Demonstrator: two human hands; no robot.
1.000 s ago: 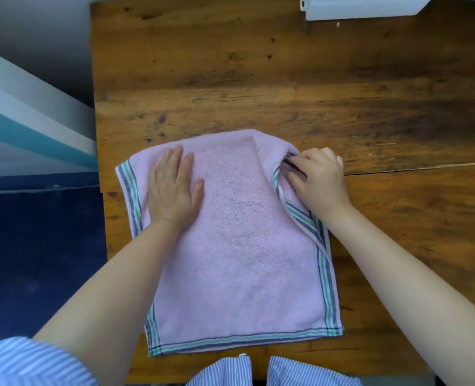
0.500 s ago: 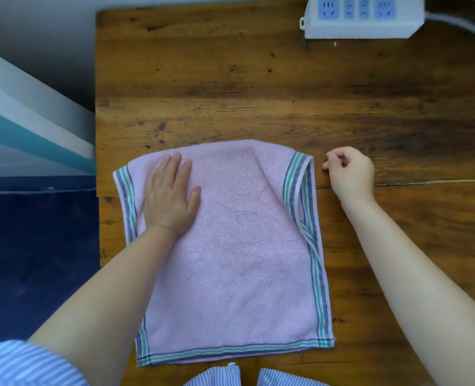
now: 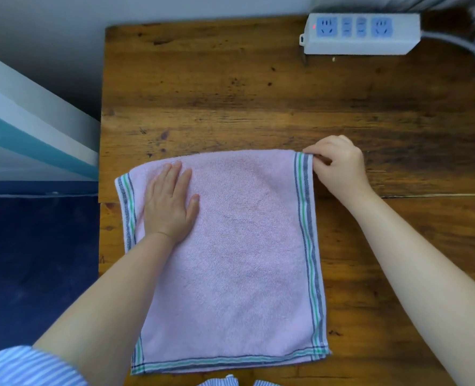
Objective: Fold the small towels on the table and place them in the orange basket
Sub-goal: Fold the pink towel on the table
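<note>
One pink towel [image 3: 239, 260] lies flat on the wooden tabletop [image 3: 258, 107], near hem right at the tabletop's near edge, left hem at its left edge. Left hand [image 3: 169, 201] flat, fingers straight, pressing the towel's far-left part. Right hand [image 3: 339, 165] curled, pinching the far-right striped corner. Two hands, one towel, one power strip [image 3: 361, 34] at the far right edge. Bare wood between towel and strip.

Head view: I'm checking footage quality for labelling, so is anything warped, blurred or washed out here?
Head view: wide-angle bending curves the table edges and the pink towel; light is soft and even, no glare; the left hand, right hand and power strip are sharp, while the corners look softer.
</note>
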